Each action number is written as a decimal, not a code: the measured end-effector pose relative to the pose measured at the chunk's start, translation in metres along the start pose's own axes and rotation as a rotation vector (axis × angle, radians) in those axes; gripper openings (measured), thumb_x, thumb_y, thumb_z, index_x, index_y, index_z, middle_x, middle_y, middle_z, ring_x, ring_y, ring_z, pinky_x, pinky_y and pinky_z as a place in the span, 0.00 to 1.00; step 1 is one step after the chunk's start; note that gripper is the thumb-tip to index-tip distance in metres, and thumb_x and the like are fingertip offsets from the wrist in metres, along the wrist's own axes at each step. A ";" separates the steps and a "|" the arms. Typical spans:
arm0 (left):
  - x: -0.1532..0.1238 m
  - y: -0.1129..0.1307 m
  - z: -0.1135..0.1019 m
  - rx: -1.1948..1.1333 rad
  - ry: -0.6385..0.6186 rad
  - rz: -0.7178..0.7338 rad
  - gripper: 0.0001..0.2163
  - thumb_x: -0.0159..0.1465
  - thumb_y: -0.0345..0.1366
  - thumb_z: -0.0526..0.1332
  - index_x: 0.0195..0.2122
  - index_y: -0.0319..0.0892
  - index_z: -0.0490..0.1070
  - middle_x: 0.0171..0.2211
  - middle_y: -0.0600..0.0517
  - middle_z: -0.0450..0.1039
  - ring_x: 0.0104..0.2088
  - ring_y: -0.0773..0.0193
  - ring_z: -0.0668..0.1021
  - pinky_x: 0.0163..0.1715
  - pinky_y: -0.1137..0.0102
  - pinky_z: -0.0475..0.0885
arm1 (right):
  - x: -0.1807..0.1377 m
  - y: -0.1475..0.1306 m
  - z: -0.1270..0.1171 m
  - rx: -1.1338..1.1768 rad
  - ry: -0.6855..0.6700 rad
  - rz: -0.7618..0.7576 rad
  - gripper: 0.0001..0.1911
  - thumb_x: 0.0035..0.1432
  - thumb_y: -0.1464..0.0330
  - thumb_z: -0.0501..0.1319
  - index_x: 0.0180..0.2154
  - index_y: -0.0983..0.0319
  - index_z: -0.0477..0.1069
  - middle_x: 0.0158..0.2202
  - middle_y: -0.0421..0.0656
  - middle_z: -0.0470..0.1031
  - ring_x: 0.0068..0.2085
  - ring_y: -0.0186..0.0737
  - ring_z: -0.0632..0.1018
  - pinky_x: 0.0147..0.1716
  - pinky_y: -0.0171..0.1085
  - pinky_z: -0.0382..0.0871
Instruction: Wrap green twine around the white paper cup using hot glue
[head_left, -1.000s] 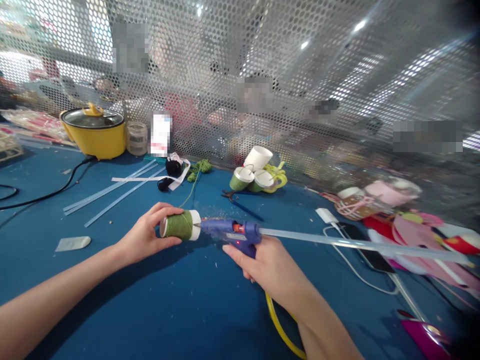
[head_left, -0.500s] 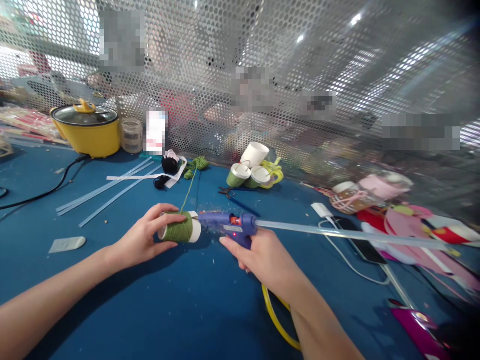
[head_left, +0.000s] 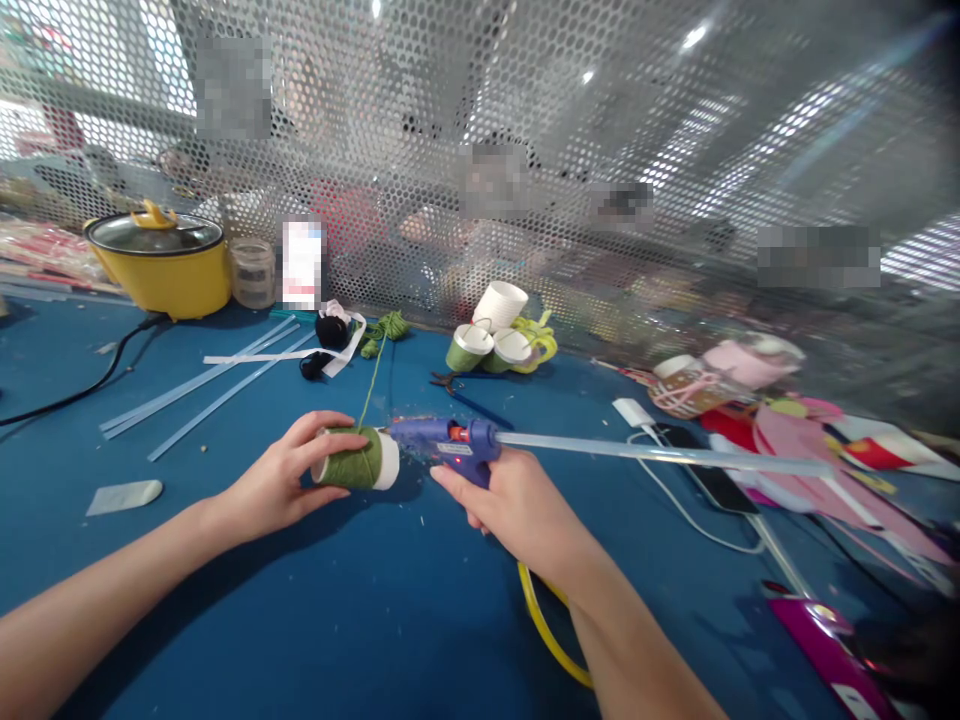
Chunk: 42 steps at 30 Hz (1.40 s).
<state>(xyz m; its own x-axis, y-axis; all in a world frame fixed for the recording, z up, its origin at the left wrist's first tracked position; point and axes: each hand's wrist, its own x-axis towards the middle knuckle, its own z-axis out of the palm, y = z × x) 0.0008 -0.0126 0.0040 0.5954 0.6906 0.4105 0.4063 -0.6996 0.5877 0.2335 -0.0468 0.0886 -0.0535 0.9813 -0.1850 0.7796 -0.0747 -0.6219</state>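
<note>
My left hand [head_left: 281,480] is closed round a small white paper cup [head_left: 352,463] lying on its side and wound with green cord. A strand of that cord runs up from the cup to a green cord bundle [head_left: 384,328] near the mesh wall. My right hand [head_left: 517,505] grips a blue hot glue gun [head_left: 442,445]; its nozzle points left and sits at the cup's white rim. A long clear glue stick [head_left: 660,455] juts out of the gun's back toward the right. A yellow cable [head_left: 547,630] trails below my right wrist.
A blue table [head_left: 375,620] carries a yellow cooker [head_left: 161,260], a jar [head_left: 251,272], loose glue sticks [head_left: 202,385], wrapped cups [head_left: 487,345], pliers [head_left: 461,390], a phone with a charger [head_left: 705,475] and pink craft pieces [head_left: 825,450]. A perforated metal screen [head_left: 600,150] stands behind; people sit beyond it.
The view has drifted, so everything sits a little further left. My left thumb now lies over the top of the cup, and the green strand rises from it. The gun stays at the rim.
</note>
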 end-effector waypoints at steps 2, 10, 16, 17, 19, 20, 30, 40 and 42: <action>0.001 0.000 -0.001 -0.014 0.011 -0.024 0.18 0.61 0.32 0.58 0.52 0.47 0.59 0.51 0.45 0.58 0.51 0.55 0.66 0.49 0.59 0.67 | -0.001 0.000 0.000 -0.004 0.013 -0.001 0.13 0.53 0.62 0.56 0.20 0.61 0.64 0.11 0.35 0.64 0.15 0.33 0.69 0.17 0.30 0.62; 0.002 -0.002 -0.003 -0.069 0.060 -0.056 0.19 0.59 0.33 0.60 0.51 0.47 0.60 0.50 0.46 0.59 0.50 0.55 0.67 0.50 0.59 0.66 | -0.004 -0.001 0.000 -0.015 0.013 0.003 0.12 0.53 0.61 0.56 0.25 0.61 0.68 0.11 0.35 0.65 0.13 0.33 0.69 0.16 0.31 0.63; 0.002 -0.005 0.000 -0.155 0.099 -0.109 0.20 0.57 0.35 0.62 0.51 0.47 0.62 0.48 0.46 0.61 0.49 0.55 0.69 0.47 0.60 0.68 | -0.006 -0.002 -0.001 -0.017 -0.006 -0.030 0.10 0.53 0.62 0.56 0.27 0.61 0.68 0.11 0.34 0.65 0.13 0.33 0.69 0.15 0.30 0.63; 0.002 -0.005 0.000 -0.181 0.107 -0.130 0.20 0.57 0.35 0.62 0.51 0.47 0.62 0.48 0.47 0.61 0.48 0.55 0.69 0.46 0.61 0.69 | -0.007 -0.002 -0.001 -0.018 -0.006 -0.037 0.10 0.53 0.62 0.56 0.27 0.61 0.69 0.11 0.35 0.65 0.13 0.33 0.69 0.16 0.30 0.63; 0.002 -0.006 0.002 -0.224 0.124 -0.170 0.21 0.56 0.36 0.63 0.51 0.47 0.62 0.47 0.47 0.62 0.47 0.56 0.71 0.45 0.60 0.70 | -0.007 -0.002 -0.001 -0.018 -0.006 -0.047 0.10 0.53 0.61 0.56 0.27 0.62 0.69 0.11 0.35 0.66 0.14 0.33 0.69 0.16 0.30 0.63; 0.002 -0.007 0.002 -0.241 0.130 -0.187 0.21 0.56 0.36 0.63 0.50 0.47 0.62 0.47 0.47 0.62 0.46 0.56 0.71 0.45 0.60 0.70 | -0.008 -0.002 -0.001 -0.020 -0.005 -0.050 0.10 0.53 0.61 0.57 0.27 0.62 0.69 0.11 0.35 0.66 0.14 0.33 0.69 0.16 0.30 0.63; 0.004 -0.006 0.004 -0.404 0.152 -0.314 0.20 0.54 0.38 0.65 0.48 0.45 0.64 0.44 0.49 0.64 0.43 0.58 0.73 0.44 0.60 0.72 | -0.010 -0.002 -0.001 -0.080 -0.005 -0.097 0.10 0.53 0.63 0.56 0.30 0.62 0.71 0.11 0.35 0.66 0.14 0.35 0.69 0.19 0.32 0.64; 0.002 -0.006 0.005 -0.417 0.136 -0.334 0.21 0.54 0.39 0.64 0.48 0.45 0.64 0.45 0.48 0.65 0.43 0.57 0.74 0.42 0.58 0.73 | -0.014 -0.005 -0.002 -0.090 -0.001 -0.100 0.11 0.53 0.62 0.56 0.30 0.61 0.72 0.12 0.36 0.67 0.16 0.37 0.70 0.18 0.33 0.63; 0.002 -0.007 0.005 -0.396 0.138 -0.307 0.21 0.54 0.39 0.64 0.49 0.45 0.64 0.45 0.48 0.65 0.43 0.57 0.74 0.42 0.59 0.73 | -0.014 -0.004 -0.002 -0.076 0.002 -0.105 0.10 0.53 0.62 0.56 0.29 0.60 0.72 0.12 0.36 0.66 0.16 0.37 0.70 0.17 0.33 0.63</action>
<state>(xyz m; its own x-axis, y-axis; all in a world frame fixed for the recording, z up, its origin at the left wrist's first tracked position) 0.0030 -0.0076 -0.0028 0.3825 0.8894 0.2503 0.2382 -0.3566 0.9034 0.2327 -0.0598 0.0948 -0.1360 0.9834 -0.1201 0.8150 0.0421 -0.5779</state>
